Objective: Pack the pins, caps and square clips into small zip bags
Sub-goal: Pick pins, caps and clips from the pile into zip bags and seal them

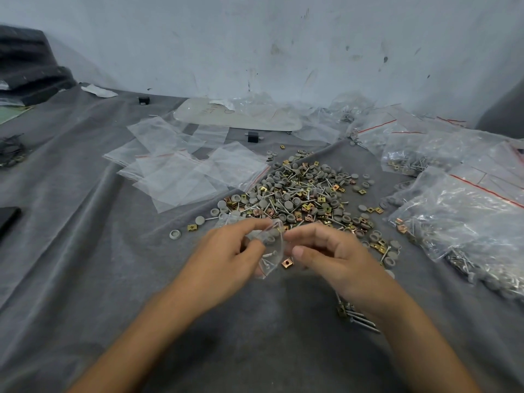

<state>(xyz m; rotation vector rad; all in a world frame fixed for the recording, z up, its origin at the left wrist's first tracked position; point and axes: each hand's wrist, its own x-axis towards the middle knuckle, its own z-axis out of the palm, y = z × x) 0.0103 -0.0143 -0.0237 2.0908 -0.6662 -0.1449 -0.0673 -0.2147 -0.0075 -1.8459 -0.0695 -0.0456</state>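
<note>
From the head camera I see my left hand [235,248] pinching a small zip bag [270,251] just above the grey cloth [113,251], near me and in the middle. The bag has some pieces inside; I can make out a grey cap and one pin. My right hand [326,251] has its fingers curled together at the mouth of the bag. I cannot tell if they hold a piece or only the edge of the plastic. One copper square clip [287,262] lies on the cloth just under the bag.

I judge the task is in the middle. On the right there are several filled bags [459,217], so a good part is done. But a big loose pile of pins, caps and clips [306,194] lies just beyond my hands, and a heap of empty zip bags [184,171] waits at the far left of it.

Some things are not clear. My right wrist covers part of a few pins [357,316]. The filled bags are cut off at the right edge, and their number I cannot count. A black object [8,222] at the left edge is only partly in view.
</note>
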